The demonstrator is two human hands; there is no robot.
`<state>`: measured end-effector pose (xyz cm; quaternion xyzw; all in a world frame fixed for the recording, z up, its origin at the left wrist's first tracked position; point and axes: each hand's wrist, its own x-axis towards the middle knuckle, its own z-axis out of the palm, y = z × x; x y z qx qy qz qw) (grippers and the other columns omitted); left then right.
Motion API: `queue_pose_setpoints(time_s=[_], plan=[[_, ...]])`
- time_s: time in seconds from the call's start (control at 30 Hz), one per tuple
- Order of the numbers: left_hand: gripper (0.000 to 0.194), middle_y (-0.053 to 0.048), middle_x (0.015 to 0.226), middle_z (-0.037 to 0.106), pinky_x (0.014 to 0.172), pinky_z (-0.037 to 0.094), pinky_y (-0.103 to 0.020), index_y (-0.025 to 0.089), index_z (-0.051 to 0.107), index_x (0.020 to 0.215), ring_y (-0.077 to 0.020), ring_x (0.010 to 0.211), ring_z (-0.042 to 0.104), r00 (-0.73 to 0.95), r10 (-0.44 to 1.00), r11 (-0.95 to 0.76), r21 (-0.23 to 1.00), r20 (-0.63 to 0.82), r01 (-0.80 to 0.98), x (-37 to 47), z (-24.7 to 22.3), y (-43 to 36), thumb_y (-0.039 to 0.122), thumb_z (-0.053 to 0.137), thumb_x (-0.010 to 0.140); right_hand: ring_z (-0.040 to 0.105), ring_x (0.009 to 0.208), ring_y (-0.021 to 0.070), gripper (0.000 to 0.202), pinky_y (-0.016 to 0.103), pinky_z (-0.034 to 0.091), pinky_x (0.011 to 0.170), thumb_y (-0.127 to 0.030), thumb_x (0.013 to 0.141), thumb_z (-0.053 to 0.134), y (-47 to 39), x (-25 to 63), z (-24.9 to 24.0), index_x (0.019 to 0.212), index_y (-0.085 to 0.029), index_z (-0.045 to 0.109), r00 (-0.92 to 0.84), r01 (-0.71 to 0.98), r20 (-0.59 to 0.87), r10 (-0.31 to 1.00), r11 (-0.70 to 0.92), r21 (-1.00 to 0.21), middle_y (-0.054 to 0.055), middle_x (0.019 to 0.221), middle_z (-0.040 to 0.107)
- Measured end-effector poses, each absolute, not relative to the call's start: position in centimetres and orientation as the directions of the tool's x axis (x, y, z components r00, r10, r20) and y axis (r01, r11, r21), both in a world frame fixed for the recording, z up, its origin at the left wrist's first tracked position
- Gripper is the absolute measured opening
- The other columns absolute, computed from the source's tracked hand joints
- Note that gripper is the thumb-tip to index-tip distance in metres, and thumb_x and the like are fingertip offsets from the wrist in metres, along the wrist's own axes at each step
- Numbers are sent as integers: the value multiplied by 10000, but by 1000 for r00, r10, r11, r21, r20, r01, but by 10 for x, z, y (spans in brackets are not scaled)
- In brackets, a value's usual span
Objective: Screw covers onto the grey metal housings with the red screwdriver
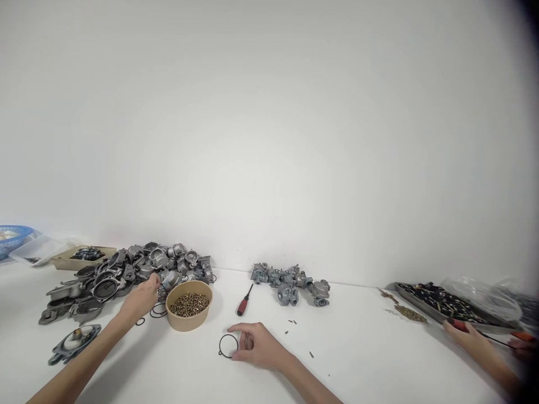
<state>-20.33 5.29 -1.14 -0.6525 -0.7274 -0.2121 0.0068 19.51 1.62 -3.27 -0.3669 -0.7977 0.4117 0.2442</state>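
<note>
My left hand [143, 296] reaches to the front of a pile of grey metal carburetor bowls [158, 258]. Its fingers are pinched together, and what they hold is hard to make out. Below it, thin black rubber rings [159, 310] lie on the table beside a tan paper bowl [188, 324] of small brass-coloured screws [189, 304]. My right hand [263, 345] holds a black rubber gasket ring [220, 344] with a small tab, between thumb and index finger, low over the table. At the lower left lies a carburetor body [76, 343] with a white part inside.
A red-handled screwdriver [243, 306] and several assembled carburetors [288, 278] lie toward the wall. Loose screws [311, 354] are scattered right of my right hand. At the far right, another person's hand [474, 342] holds a red-handled tool near a tray [497, 324] of dark parts.
</note>
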Motion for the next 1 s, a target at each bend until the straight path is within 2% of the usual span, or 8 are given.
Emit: queue_pose_setpoints(time_s=[0.23, 0.4, 0.63, 0.73, 0.87, 1.0], plan=[[224, -94, 886, 645, 730, 420, -301, 204, 418, 992, -277, 900, 647, -198, 934, 30, 488, 297, 873, -200, -3, 58, 135, 369, 785, 499, 604, 115, 486, 222, 412, 573, -363, 740, 765, 17, 195, -34, 1205, -252, 675, -612, 387, 103, 784, 411, -825, -16, 741, 627], [170, -81, 868, 657, 663, 478, -292, 220, 438, 961, -253, 824, 689, -258, 947, 58, 684, 194, 727, -202, -4, 59, 274, 329, 843, 489, 595, 111, 429, 214, 397, 557, -347, 772, 728, 17, 194, -34, 1186, -243, 685, -605, 392, 120, 787, 426, -815, -17, 734, 614], [249, -114, 1001, 710, 672, 538, -333, 208, 507, 880, -299, 976, 680, -258, 964, 93, 842, 57, 531, -206, -6, 58, 370, 339, 790, 469, 551, 94, 367, 204, 366, 531, -270, 827, 621, 19, 194, -35, 1187, -231, 684, -609, 413, 155, 778, 478, -775, -26, 702, 601], [325, -129, 1103, 709, 778, 552, -356, 195, 545, 891, -292, 1045, 669, -230, 973, 77, 881, 36, 466, -209, -4, 55, 404, 311, 806, 468, 551, 94, 372, 202, 359, 529, -259, 836, 599, 18, 193, -34, 1197, -224, 680, -607, 423, 155, 780, 482, -768, -27, 691, 605], [292, -118, 1175, 697, 948, 500, -383, 209, 538, 850, -275, 1153, 622, -179, 979, -8, 893, 99, 450, -214, -4, 46, 397, 315, 838, 466, 560, 102, 326, 210, 358, 530, -326, 837, 632, 15, 193, -31, 1129, -208, 717, -598, 432, 154, 786, 479, -764, -16, 686, 609], [344, -105, 1213, 681, 994, 468, -379, 208, 584, 894, -265, 1220, 575, -107, 972, -113, 818, 208, 565, -211, -5, 35, 382, 287, 883, 477, 611, 109, 267, 221, 385, 562, -370, 695, 805, 12, 193, -29, 927, -239, 788, -637, 413, 194, 746, 543, -731, 9, 825, 636]])
